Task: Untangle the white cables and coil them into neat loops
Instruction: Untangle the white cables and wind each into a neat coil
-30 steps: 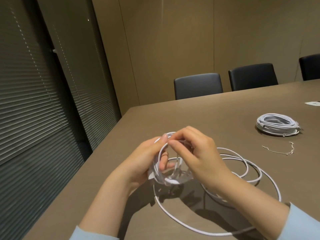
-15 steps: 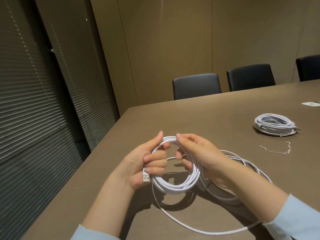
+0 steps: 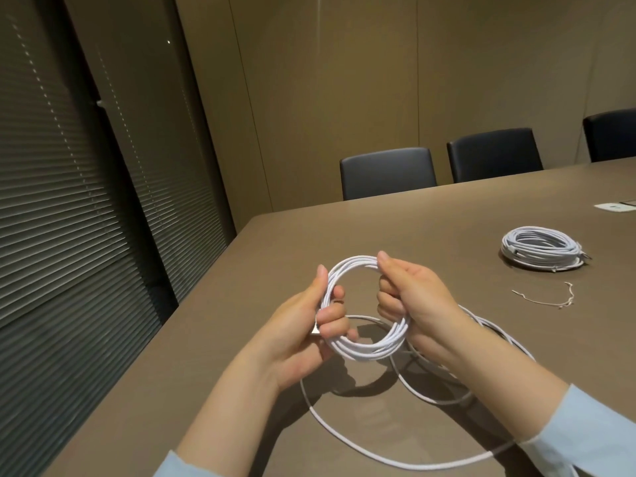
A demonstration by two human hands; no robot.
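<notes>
While both hands hold one coil above the tabletop [image 3: 447, 215], entries as follows.

Left hand [image 3: 303, 325]: fingers curled round the left side of the white cable coil [image 3: 361, 349], thumb laid along its outer edge; a USB plug [image 3: 315, 330] shows at the fingertips.

Right hand [image 3: 413, 297]: gripping the coil's upper right arc, thumb on top, fingers wrapped underneath.

Coil position: held upright between the hands, just above the tabletop, several turns stacked fairly evenly.

Loose cable [image 3: 395, 463]: uncoiled remainder lies in wide loops on the tabletop, under and beside the right forearm.

Finished coil [image 3: 542, 249]: lies flat, well apart to the far right; a thin tie [image 3: 547, 297] lies near it.

Step in hand (judgement): winding the second cable, partway through.

Next move (judgement): draw up another length of slack and lay it onto the coil at matching diameter, while the left hand pins the turns. The crossing loops may snag.
</notes>
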